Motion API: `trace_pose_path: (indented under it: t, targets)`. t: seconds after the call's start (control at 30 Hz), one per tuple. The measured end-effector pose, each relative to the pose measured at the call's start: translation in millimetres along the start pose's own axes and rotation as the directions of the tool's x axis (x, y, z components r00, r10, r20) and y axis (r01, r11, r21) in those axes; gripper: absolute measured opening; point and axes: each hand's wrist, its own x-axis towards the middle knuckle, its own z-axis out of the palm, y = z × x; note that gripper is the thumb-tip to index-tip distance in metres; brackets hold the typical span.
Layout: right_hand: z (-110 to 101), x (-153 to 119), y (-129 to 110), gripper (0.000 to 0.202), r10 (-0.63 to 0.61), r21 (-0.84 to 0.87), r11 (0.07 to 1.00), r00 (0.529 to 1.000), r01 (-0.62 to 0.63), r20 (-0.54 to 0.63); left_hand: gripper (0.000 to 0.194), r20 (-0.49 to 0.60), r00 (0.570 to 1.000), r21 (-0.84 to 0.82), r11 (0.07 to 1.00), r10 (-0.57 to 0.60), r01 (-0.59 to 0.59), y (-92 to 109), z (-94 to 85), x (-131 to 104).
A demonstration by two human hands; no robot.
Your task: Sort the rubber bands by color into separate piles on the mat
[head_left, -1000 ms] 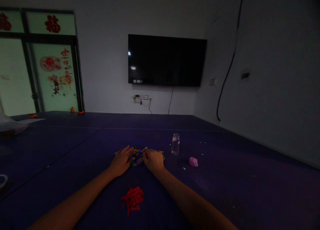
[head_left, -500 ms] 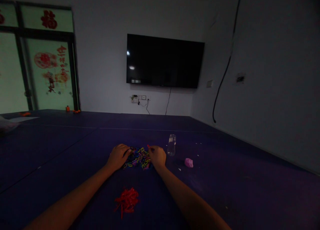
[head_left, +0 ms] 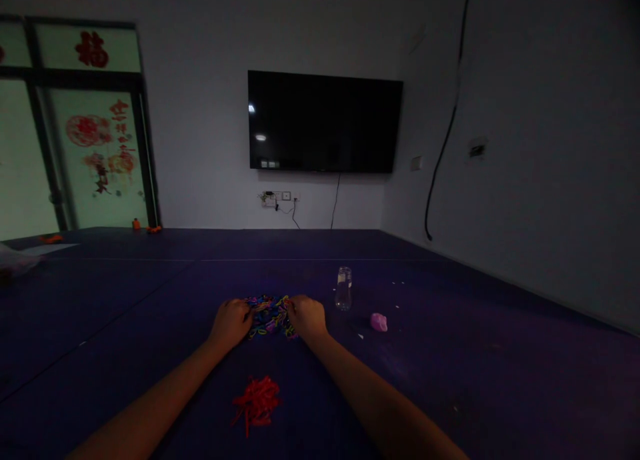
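Observation:
A pile of small multicoloured bands lies on the dark purple surface between my two hands. My left hand rests at the pile's left edge, its fingers curled and their tips hidden. On the opposite side, my right hand touches the pile with its fingers bent inward; what its fingertips hold, if anything, is too small and dark to tell. Nearer to me, between my forearms, is a separate heap of red bands.
A clear bottle stands right of my right hand, with a pink lump beyond it to the right. White scraps lie around them. A plastic bag sits at the far left, and orange objects lie near the door.
My right hand has shifted slightly left over the pile, and the red piece at its fingertips no longer shows. My left hand has moved slightly left and down. The view has tilted slightly.

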Motion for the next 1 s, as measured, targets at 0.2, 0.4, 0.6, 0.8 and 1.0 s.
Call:
trace_pose_path:
  t: [0.2,0.4,0.6,0.8,1.0]
  targets:
    - [-2,0,-2,0.024,-0.054,-0.024,0.998,0.999,0.054,0.003,0.033,-0.053,0.990,-0.133,0.982,0.127,-0.133,-8,9.9,2]
    - [-3,0,-3,0.022,-0.074,-0.046,0.996,0.997,0.075,0.018,0.034,0.032,0.984,-0.152,0.974,0.176,-0.169,-6,14.4,1]
    - [0,0,-2,0.022,-0.071,-0.050,0.996,0.997,0.072,0.014,0.026,0.000,0.992,-0.143,0.981,0.130,-0.128,-6,11.8,1]
    - [1,0,-1,0.024,-0.096,-0.049,0.994,0.995,0.096,0.003,0.035,0.035,0.988,-0.144,0.979,0.149,-0.142,-9,19.9,4]
    - [2,0,-1,0.022,-0.095,-0.054,0.994,0.995,0.096,0.005,0.038,0.122,0.987,-0.144,0.986,0.106,-0.088,-12,25.5,7]
